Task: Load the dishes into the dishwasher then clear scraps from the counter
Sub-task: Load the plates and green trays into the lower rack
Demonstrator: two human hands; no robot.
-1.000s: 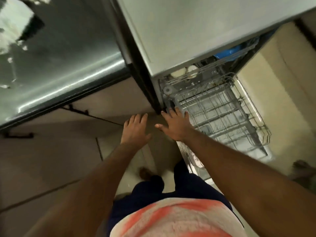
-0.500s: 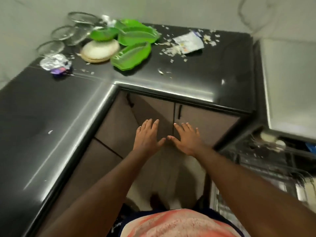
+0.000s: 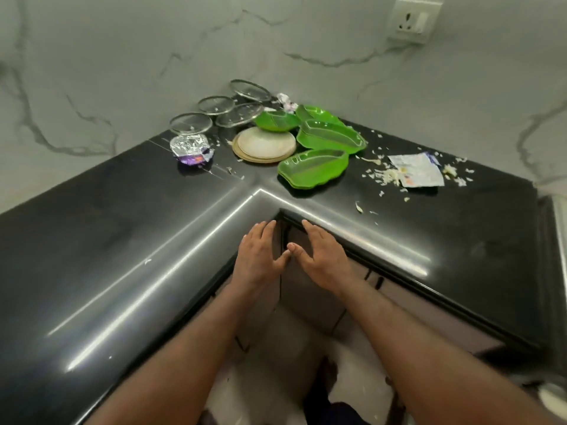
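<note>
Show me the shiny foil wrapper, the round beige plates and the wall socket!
foil wrapper (image 3: 190, 145), head view, middle of its crumpled silver top.
beige plates (image 3: 264, 143), head view, centre of the top plate.
wall socket (image 3: 410, 19), head view, middle of its faceplate.

Counter cropped left, scraps unidentifiable

Plates in counter corner, lids behind, trays right.

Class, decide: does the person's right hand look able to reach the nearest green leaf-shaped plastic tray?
Probably yes: the right hand holds nothing, and only bare black counter lies between it and the nearest green leaf-shaped plastic tray.
</note>
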